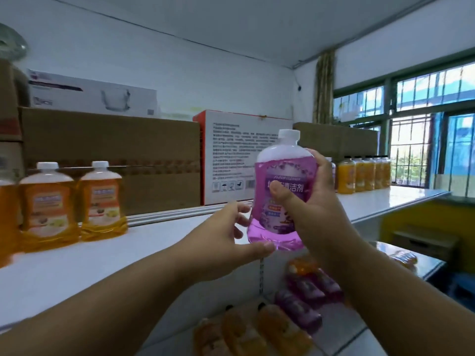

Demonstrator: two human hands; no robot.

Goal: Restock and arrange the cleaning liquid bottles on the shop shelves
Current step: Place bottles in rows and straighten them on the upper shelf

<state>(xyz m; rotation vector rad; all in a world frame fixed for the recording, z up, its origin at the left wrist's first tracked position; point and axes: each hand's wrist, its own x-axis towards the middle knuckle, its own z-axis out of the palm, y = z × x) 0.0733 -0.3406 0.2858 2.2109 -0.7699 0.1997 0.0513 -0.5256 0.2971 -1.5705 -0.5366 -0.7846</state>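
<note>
A purple floor-cleaner bottle (282, 176) with a white cap is held upright in the air above the front of the white top shelf (108, 258). My right hand (308, 209) grips its body, thumb across the label. My left hand (226, 235) holds its base, thumb under the bottom and fingers behind. Two orange bottles (74, 201) with white caps stand side by side on the shelf at the left, and the edge of a third shows at the far left.
Cardboard boxes (115, 155) and a white-and-red carton (244, 155) line the back of the shelf. A row of orange bottles (363, 173) stands at the right on a white shelf section. Orange and purple bottles (295, 301) fill the lower shelf. Windows are at the right.
</note>
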